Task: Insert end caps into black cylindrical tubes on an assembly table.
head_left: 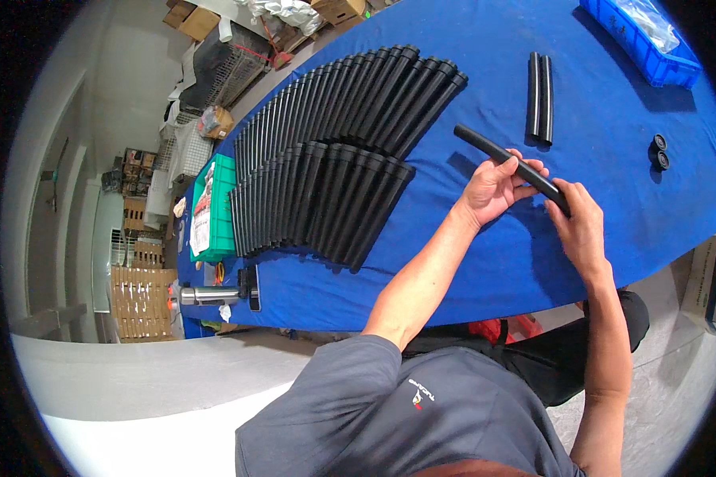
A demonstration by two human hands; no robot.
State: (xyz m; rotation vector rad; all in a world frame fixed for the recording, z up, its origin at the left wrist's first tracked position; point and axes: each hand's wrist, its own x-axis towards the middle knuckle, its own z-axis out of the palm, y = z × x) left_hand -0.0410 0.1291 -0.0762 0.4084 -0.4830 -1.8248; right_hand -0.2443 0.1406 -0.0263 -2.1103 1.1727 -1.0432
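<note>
A black tube [485,145] slants across in front of me, held above the blue cloth. My left hand [497,184] is closed round its middle, thumb on top. At the near right end, my right hand [578,222] grips the tube, and its fingers cover that end. Beyond my hands lie two more black tubes [539,99], side by side. Two small round black caps [660,153] sit to the right. On the left, many capped black tubes lie in two close rows, a far row [334,99] and a near row [318,199].
Blue cloth [469,270] covers the table. A blue crate [640,40] with clear plastic in it stands at the far right. At the left end are a green crate [221,208], a steel flask [208,296] and a phone [250,288]. Cartons [143,298] stand beyond.
</note>
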